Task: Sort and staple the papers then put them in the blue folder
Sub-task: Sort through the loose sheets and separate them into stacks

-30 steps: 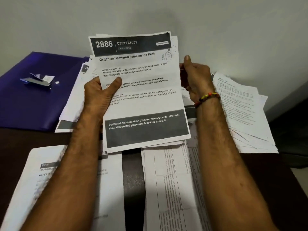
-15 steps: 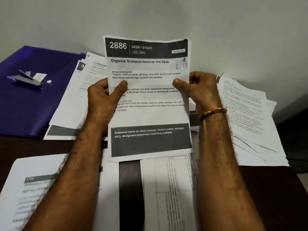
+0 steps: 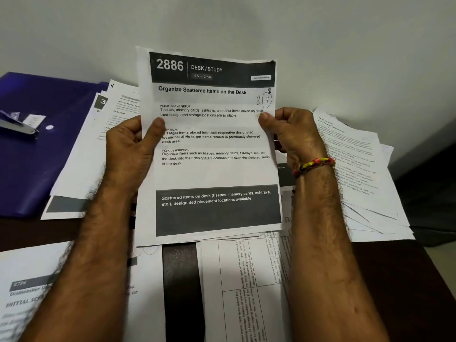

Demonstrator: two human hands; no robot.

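Head view: papers point(image 3: 212, 174) between both hands' grip.

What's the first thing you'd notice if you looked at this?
The printed sheet headed 2886, held upright in the middle by the left hand and right hand, one on each side edge. Next, the blue folder at far left with a stapler on it, and the paper pile on the right.

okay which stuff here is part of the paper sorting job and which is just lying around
Job: held papers, left hand, right hand, blue folder, stapler, paper piles.
Lying about: beaded bracelet on the wrist, nothing else.
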